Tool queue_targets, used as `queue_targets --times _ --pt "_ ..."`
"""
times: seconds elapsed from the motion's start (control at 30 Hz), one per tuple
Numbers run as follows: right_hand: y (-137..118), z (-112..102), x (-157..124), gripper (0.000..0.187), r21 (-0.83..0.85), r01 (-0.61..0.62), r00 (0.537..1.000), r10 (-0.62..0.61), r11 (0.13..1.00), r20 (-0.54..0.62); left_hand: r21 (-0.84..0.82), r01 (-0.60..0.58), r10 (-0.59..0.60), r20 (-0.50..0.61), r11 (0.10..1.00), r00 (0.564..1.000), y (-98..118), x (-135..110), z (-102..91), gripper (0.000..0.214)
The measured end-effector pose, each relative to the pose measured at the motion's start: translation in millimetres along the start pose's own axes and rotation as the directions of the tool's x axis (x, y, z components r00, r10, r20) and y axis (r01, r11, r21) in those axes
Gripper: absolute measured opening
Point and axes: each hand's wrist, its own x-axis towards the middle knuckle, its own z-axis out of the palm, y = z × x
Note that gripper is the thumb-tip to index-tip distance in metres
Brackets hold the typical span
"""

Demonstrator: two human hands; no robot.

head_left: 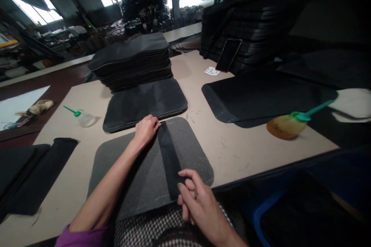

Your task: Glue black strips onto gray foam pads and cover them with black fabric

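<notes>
On a beige workshop table [237, 150], a narrow black fabric strip [169, 154] lies across a grey rounded felt-like panel [194, 150]. The left hand [145, 128], fingers curled, appears to pin its far end; the right hand [199, 200] pinches the near end. Likely light and limp, it is best held at both ends.

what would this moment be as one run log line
left hand: on far end of black strip | right hand: pinching its near end | strip: laid along grey panel | nearby: green-nozzle bottle
</notes>
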Motion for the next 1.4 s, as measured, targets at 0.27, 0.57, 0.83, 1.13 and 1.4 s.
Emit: queue_targets --times 0.27,0.57,0.83,1.13,1.4 --pt "-2.9 0.0 -0.4 0.034 -0.018 0.010 1.000 -0.010 1.000 -0.008 -0.001 0.021 -0.021 0.018 1.000 1.000 1.2 -5.9 0.3 0.023" --pt "9.2 0.9 0.1 0.027 -0.135 0.042 0.999 -0.045 0.990 -0.017 0.031 -0.168 0.170 -0.097 0.985 0.981 0.5 -9.3 14.9 0.027" --pt "13.1 -0.8 3.1 0.020 -0.441 0.146 0.985 -0.171 0.886 -0.018 -0.001 -0.196 0.196 -0.075 0.981 0.978 0.1 -26.3 19.1 0.034" --pt "17.4 0.7 5.5 0.018 -0.514 0.134 0.980 -0.192 0.847 -0.061 -0.066 -0.207 0.199 -0.110 0.976 0.974 0.7 -38.8 21.6 0.034" --pt "19.2 2.3 2.0 0.017 -0.728 0.201 0.956 -0.294 0.655 0.000 -0.044 -0.224 0.217 -0.126 0.974 0.968 2.1 -39.9 20.7 0.033"
